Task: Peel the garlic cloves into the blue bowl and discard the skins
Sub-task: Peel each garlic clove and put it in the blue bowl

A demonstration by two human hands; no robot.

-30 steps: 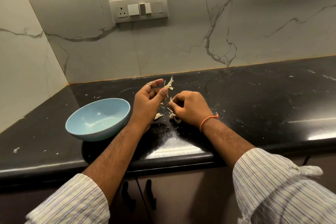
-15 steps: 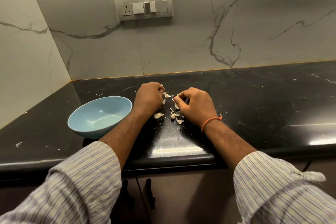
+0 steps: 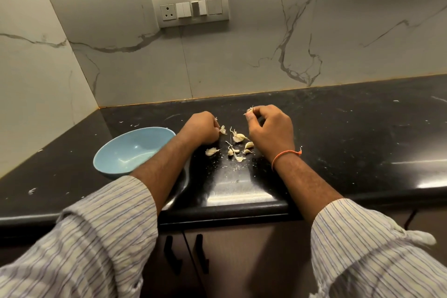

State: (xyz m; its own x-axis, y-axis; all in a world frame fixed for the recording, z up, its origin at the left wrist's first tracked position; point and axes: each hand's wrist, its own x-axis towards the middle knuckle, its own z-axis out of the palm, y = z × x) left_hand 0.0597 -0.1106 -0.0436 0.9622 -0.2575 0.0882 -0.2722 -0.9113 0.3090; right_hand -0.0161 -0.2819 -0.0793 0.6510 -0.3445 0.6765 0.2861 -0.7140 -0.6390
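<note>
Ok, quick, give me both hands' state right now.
Left hand: fingers curled, pinching a garlic skin at the counter.
Right hand: raised, pinching a garlic piece.

A second ago the left hand (image 3: 202, 129) was raised with a strip of skin pinched between its fingertips; it has since been lowered to the black counter (image 3: 350, 133), curled, with a scrap of skin (image 3: 222, 129) at its fingertips. The right hand (image 3: 269, 128) has been lifted away from the garlic pieces (image 3: 238, 144), and a small piece (image 3: 249, 110) is now pinched at its fingertips. The pieces it had covered are now exposed between the two hands
</note>
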